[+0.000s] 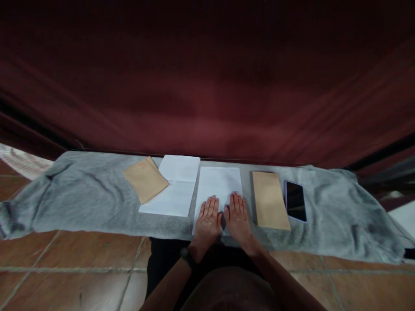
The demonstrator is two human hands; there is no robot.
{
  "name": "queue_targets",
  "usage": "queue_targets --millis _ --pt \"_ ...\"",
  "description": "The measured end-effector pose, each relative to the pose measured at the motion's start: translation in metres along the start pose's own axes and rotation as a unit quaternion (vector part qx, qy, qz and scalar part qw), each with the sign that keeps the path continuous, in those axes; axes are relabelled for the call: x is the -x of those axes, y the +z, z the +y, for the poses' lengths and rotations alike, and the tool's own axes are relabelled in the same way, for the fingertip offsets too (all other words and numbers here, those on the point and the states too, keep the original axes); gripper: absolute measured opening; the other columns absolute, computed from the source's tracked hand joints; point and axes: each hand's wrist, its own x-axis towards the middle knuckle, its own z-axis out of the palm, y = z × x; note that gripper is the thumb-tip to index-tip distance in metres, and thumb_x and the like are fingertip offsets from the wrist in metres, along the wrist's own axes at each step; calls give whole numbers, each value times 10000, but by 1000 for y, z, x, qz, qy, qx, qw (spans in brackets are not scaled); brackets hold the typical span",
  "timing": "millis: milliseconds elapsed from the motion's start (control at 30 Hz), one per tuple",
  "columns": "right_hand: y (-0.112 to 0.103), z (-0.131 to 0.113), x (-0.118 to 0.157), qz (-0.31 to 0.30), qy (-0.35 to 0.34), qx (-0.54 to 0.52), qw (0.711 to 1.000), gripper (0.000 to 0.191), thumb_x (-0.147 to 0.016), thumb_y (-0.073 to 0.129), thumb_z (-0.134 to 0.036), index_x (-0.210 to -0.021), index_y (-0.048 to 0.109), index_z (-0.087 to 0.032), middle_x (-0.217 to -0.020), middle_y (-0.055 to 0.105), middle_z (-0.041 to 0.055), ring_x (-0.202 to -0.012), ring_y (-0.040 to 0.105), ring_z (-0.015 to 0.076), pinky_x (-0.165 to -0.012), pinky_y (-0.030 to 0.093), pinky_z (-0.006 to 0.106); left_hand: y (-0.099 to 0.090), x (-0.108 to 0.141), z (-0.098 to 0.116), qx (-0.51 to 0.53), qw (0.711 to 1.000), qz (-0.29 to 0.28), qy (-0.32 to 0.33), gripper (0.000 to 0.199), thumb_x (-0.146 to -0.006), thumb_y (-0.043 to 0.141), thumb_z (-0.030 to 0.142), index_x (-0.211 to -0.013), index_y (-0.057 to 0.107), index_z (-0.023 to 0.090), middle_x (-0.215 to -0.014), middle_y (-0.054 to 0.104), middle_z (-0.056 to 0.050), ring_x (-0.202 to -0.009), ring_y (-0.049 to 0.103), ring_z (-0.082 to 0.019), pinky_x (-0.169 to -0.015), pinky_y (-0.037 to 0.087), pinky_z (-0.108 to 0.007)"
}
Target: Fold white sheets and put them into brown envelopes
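A white sheet of paper (220, 181) lies in front of me on a grey cloth. My left hand (208, 219) rests flat on its lower left part, fingers stretched forward. Beside it, my right hand (238, 217) lies flat on the lower right part of the same sheet. Both palms face down and nothing is gripped. To the left is another white sheet with a crease across it (180, 194), partly covered by brown envelopes (145, 180). Right of my hands sits a brown envelope or stack of envelopes (270, 201); I cannot tell how many.
A phone (295, 201) with a dark screen lies right of the brown envelopes. The grey cloth (84, 194) covers a long narrow surface. Behind it rises a dark red panel or fabric (207, 108). Tiled floor (84, 276) shows along the near side.
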Motion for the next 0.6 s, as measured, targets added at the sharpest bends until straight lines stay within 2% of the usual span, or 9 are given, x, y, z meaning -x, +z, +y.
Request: queue_targets --millis 100,200,333,500,600 --pt "5 -22 1 -42 -65 -31 997 554 -1039 321 -259 -1561 340 -77 -1635 327 147 -1530 267 252 -1245 282 468 0 8 0 -25 1000 -11 -2 651 -965 398 190 -1595 257 109 -1621 347 -151 -1529 270 -264 -1243 277 -490" --pt "10 -34 6 -52 -82 -30 995 548 -1054 293 -283 -1562 344 -83 -1613 373 143 -1517 300 227 -1251 272 449 0 9 -2 -47 999 -18 -9 681 -943 419 176 -1598 245 98 -1635 317 -148 -1531 264 -266 -1249 270 -477" --pt "9 -21 11 -31 -80 15 996 592 -1058 339 -353 -1558 325 -37 -1617 338 191 -1523 281 272 -1236 275 489 -5 11 -2 -49 998 -1 -44 625 -974 354 156 -1585 264 59 -1626 327 -159 -1532 261 -250 -1250 269 -449" --pt "3 -1 18 -9 -50 75 996 646 -1044 392 -395 -1544 325 8 -1615 312 238 -1505 304 332 -1210 295 517 -11 18 -4 -38 996 23 -74 585 -1027 385 291 -1549 340 29 -1601 355 -190 -1524 275 -281 -1241 286 -458" --pt "1 5 23 9 -36 93 995 663 -1044 381 -410 -1557 302 3 -1606 329 245 -1483 346 344 -1199 310 522 -14 25 -8 -37 995 36 -84 583 -1037 384 307 -1550 340 34 -1596 364 -193 -1518 290 -285 -1233 300 -467"
